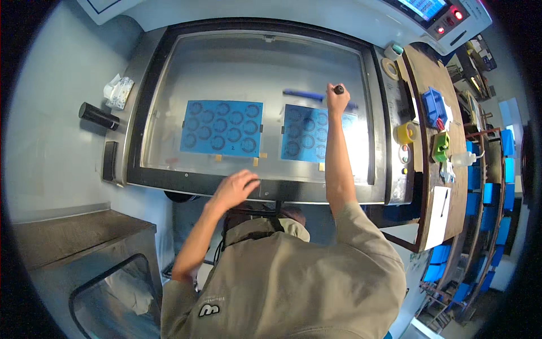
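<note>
My right hand (337,101) is closed around the black-ended handle of a long blue roller (305,94). The roller lies across the glass plate (237,68), just beyond the right blue sheet (299,133). My right forearm covers part of that sheet. To its left lies another blue sheet (221,127), printed with several dark rings. Small yellow tape pieces (256,161) stick by the sheets' near edges. My left hand (234,189) is over the front metal edge, near the left sheet, with loosely bent fingers and nothing visible in them.
A dark raised frame (186,175) borders the plate. A black cylinder (99,116) and a tissue pack (118,91) are at left. On the right are tape rolls (406,133), a wooden table (451,198), a blue bin (434,106) and a white bottle (463,159). A control screen (424,8) overhangs.
</note>
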Available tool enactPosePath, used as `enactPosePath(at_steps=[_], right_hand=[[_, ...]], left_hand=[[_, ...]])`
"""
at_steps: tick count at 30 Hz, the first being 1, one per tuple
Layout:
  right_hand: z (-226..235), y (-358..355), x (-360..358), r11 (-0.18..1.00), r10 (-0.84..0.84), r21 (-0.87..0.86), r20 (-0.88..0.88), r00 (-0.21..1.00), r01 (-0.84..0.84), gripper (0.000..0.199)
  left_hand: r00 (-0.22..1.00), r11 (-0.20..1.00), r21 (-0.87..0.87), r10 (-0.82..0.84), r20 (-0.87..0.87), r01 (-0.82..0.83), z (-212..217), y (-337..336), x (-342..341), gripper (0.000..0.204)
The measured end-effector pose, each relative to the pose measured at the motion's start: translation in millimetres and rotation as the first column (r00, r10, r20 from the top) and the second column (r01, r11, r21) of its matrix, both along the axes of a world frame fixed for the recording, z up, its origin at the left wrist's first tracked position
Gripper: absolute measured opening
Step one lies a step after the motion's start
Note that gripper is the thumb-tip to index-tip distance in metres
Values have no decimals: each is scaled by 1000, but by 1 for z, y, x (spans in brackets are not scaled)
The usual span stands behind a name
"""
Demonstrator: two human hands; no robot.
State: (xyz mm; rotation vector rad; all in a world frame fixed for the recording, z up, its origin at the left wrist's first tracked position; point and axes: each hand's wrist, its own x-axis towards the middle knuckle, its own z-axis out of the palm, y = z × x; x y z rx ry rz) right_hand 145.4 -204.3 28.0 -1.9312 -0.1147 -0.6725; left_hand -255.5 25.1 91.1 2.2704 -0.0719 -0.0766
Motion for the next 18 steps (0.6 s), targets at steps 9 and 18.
enactPosePath(at_steps=[9, 18], right_hand=[[-34, -40, -137, 991, -32, 126, -175, 984, 54, 23], [30, 31, -177, 937, 230, 344, -491, 841, -55, 28]], left_hand=[[953, 944, 149, 277, 121, -293, -82, 131, 16, 33], [896, 817, 371, 425, 130, -441, -87, 238, 5, 38]])
